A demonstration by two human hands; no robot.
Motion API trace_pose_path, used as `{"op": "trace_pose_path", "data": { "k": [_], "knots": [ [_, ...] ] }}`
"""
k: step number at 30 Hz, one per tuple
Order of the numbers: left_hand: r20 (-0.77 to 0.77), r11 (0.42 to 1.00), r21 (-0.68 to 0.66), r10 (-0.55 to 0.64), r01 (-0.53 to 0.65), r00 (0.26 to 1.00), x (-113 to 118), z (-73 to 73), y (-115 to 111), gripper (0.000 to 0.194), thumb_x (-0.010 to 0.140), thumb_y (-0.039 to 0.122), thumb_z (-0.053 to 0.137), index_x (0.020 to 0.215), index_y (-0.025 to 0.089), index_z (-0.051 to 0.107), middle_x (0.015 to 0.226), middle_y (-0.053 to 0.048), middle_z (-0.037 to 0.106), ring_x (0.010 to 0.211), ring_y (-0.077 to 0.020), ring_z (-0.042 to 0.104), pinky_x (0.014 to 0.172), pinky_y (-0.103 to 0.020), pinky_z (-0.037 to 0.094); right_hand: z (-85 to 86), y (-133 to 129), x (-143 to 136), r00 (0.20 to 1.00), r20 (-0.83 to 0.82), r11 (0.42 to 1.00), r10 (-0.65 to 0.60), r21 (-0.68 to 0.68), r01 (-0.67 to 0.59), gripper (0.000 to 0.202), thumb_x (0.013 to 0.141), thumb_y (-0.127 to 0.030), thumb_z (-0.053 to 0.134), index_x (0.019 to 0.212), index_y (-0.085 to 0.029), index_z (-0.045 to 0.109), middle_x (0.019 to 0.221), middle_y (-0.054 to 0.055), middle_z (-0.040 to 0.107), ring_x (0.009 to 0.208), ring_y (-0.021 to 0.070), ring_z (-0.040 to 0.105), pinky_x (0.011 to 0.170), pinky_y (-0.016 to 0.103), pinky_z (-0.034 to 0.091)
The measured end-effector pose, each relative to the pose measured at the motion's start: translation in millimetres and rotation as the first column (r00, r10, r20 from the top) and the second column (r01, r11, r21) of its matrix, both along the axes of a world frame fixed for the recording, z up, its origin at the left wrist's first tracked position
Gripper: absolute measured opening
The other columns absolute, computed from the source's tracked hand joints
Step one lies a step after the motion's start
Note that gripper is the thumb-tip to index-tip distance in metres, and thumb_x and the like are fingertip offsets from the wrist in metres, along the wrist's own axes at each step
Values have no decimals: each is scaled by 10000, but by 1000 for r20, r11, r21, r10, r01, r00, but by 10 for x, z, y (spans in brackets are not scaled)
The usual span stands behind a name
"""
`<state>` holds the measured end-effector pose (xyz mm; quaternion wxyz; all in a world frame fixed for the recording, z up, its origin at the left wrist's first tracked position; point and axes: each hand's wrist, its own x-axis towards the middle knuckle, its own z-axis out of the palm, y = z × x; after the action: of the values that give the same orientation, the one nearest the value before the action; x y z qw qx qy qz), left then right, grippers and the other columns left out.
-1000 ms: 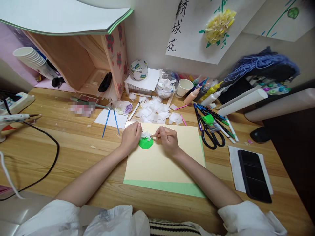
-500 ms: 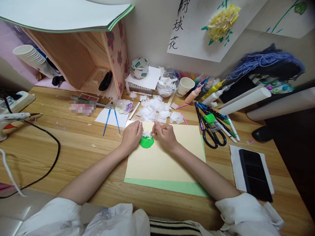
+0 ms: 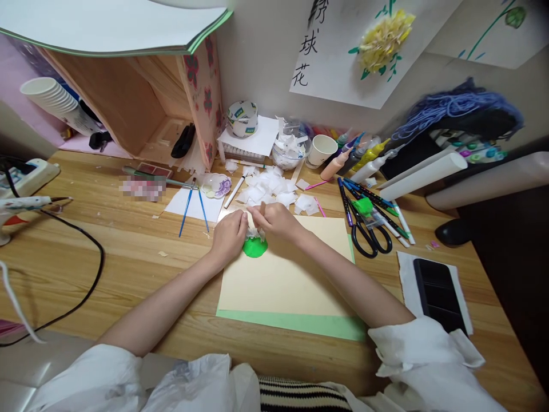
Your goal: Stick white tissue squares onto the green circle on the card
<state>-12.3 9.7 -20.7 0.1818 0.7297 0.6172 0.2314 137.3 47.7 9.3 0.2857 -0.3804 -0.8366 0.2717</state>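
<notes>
A flat, round green piece point(image 3: 255, 248), which looks like clay, lies on a cream sheet of paper point(image 3: 287, 283). Crumpled white paper bits point(image 3: 254, 232) stand along its far edge, partly hidden by my fingers. My left hand point(image 3: 230, 233) is closed at the left side of the green piece, and whatever its fingertips grip is hidden. Closed in a pinch, my right hand point(image 3: 278, 221) is over the far right edge of the white bits. What it pinches is too small to make out.
Beyond the sheet lies a pile of white paper squares point(image 3: 270, 187). Black-handled scissors point(image 3: 372, 237) and several pens point(image 3: 380, 200) sit to the right, near a black tray point(image 3: 440, 292). Two blue brushes point(image 3: 186, 213) lie left. A black cable point(image 3: 96, 274) curves across the table.
My right hand has moved left and slightly away from me, over the white bits and nearer my left hand. My left hand and the green piece stay in place.
</notes>
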Motion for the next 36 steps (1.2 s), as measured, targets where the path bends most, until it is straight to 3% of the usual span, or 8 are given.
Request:
{"op": "trace_pose_path", "data": {
  "k": [5,10,24,36],
  "knots": [
    [4,1000,-12,-3,3,1000,8,13,-7,341,948,303,253,699,202,463,696,-41,562,705,-189,523,640,-301,329,-39,-275,195,957,-231,984,-174,-89,157,524,962,-358,316,514,-186,528,477,-4,561,453,94,531,532,225,406],
    [-9,1000,-21,3,-3,1000,17,16,-5,338,950,295,251,698,198,455,704,-40,567,710,-185,522,644,-297,324,-194,-408,241,934,-268,970,-237,-111,214,472,950,-355,337,572,-183,560,509,2,574,468,104,533,507,230,415],
    [-38,1000,-20,6,-7,999,22,26,-6,338,949,283,269,699,192,478,708,-41,579,708,-180,530,640,-298,321,-228,-336,164,956,-215,972,-197,84,220,444,960,-297,312,581,-193,519,509,3,571,470,106,530,521,239,407],
    [-43,1000,-12,1,-2,999,22,34,-3,348,951,290,271,705,190,496,711,-41,585,707,-178,535,636,-296,331,-240,-270,100,992,-62,974,-108,192,118,476,974,-329,243,585,-195,482,534,33,576,519,132,544,531,262,400]
  ]
}}
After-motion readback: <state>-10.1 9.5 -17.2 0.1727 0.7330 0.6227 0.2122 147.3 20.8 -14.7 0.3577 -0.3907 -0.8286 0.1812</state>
